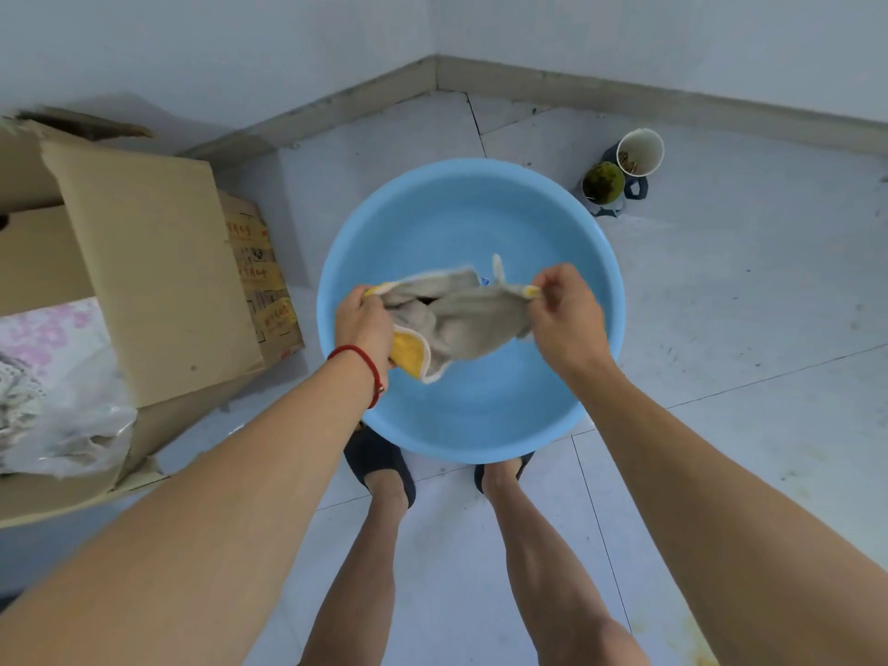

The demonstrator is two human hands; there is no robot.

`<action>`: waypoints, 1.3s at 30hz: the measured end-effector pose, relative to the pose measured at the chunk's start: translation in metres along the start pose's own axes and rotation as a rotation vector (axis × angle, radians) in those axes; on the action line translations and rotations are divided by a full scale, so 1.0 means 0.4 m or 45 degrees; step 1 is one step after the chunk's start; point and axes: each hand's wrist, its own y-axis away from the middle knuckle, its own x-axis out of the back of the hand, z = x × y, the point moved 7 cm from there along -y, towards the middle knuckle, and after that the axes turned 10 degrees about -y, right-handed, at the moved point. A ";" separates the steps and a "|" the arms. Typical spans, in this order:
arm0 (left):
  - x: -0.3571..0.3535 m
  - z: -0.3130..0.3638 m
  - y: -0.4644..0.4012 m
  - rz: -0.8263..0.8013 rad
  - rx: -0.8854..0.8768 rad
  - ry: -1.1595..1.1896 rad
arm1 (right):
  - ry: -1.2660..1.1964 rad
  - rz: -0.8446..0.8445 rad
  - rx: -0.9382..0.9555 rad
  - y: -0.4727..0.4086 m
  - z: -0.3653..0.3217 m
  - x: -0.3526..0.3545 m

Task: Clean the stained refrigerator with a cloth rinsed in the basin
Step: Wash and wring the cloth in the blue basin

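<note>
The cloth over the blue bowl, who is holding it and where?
Both hands hold the cloth. The left hand grips its left end by the yellow side; the right hand pinches its right corner, above the basin.

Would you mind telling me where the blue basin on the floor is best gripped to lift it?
Take the blue basin by its rolled rim, one hand at each of two opposite sides, coming from above. The round, wide bowl has no visible handles, so a two-sided grip should keep it level.

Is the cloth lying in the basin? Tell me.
No. Both the left hand and the right hand hold the cloth stretched above the basin.
</note>
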 end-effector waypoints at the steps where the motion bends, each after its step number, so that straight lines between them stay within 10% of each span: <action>1: 0.002 -0.006 -0.003 -0.007 0.069 0.086 | -0.009 0.099 -0.054 -0.007 0.027 0.023; 5: -0.033 -0.009 -0.007 -0.237 0.202 0.339 | 0.076 0.082 -0.312 -0.027 0.113 0.027; 9: -0.027 0.023 -0.031 -0.243 -0.159 0.026 | 0.006 0.102 -0.620 -0.042 0.142 0.027; 13: -0.012 -0.001 -0.055 -0.257 -0.317 0.068 | -0.095 0.238 -0.255 -0.037 0.085 0.058; 21: -0.109 -0.059 -0.142 -0.123 -0.355 -1.261 | 0.808 -0.098 -0.014 -0.051 0.169 -0.100; 27: -0.223 -0.127 -0.228 -0.178 -0.064 -1.020 | 1.051 -0.246 0.020 -0.106 0.289 -0.218; 35: -0.269 -0.176 -0.283 -0.248 -0.067 -0.176 | -0.550 -0.093 -0.352 -0.094 0.230 -0.321; 39: -0.248 -0.112 -0.240 -0.219 -0.118 -0.078 | -0.335 0.007 -0.248 -0.082 0.163 -0.308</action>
